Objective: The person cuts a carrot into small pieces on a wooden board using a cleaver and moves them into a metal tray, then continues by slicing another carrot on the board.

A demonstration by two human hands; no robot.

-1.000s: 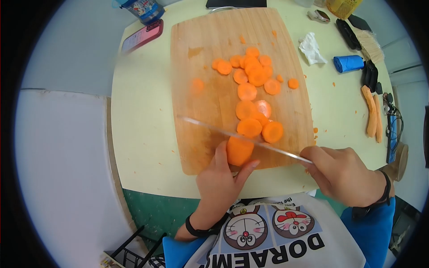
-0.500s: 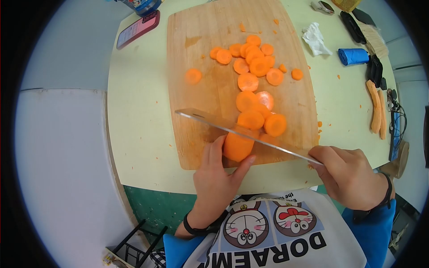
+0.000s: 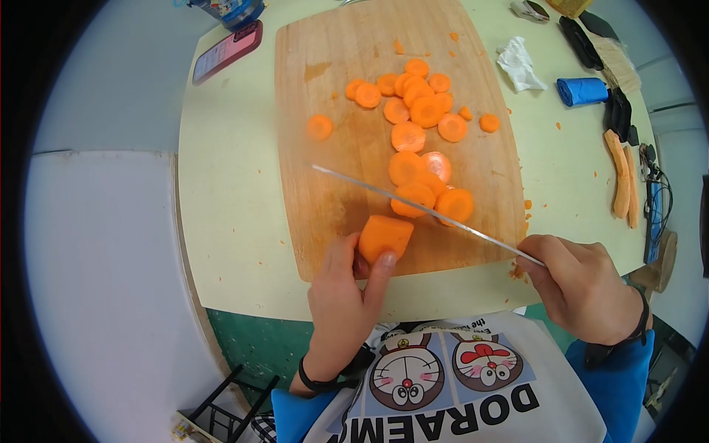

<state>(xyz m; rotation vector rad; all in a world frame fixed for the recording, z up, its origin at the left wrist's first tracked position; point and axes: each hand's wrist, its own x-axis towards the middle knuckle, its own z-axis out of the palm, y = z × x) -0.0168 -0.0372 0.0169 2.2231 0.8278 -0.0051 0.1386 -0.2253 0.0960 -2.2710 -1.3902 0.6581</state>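
My left hand (image 3: 343,284) grips a thick carrot piece (image 3: 385,238) at the near edge of the wooden cutting board (image 3: 332,88), thumb on one side and fingers on the other. In my right hand (image 3: 580,288) is the handle end of a knife (image 3: 421,208), its handle hidden by the fingers. The blade shows nearly edge-on and slants across the board beyond the carrot piece, apart from it. Several round carrot slices (image 3: 408,168) lie in a line up the board, the closest ones right by the blade. One slice (image 3: 319,127) sits alone to the left.
A phone (image 3: 229,52) and a blue container (image 3: 235,11) stand at the far left of the table. Along the right are a crumpled tissue (image 3: 520,65), a blue roll (image 3: 582,91) and two peeled carrots (image 3: 620,177). Carrot scraps (image 3: 517,272) lie by the board's edge.
The knife has come away from the carrot piece and turned more edge-on. My left hand has shifted the carrot piece slightly left and tilted it.
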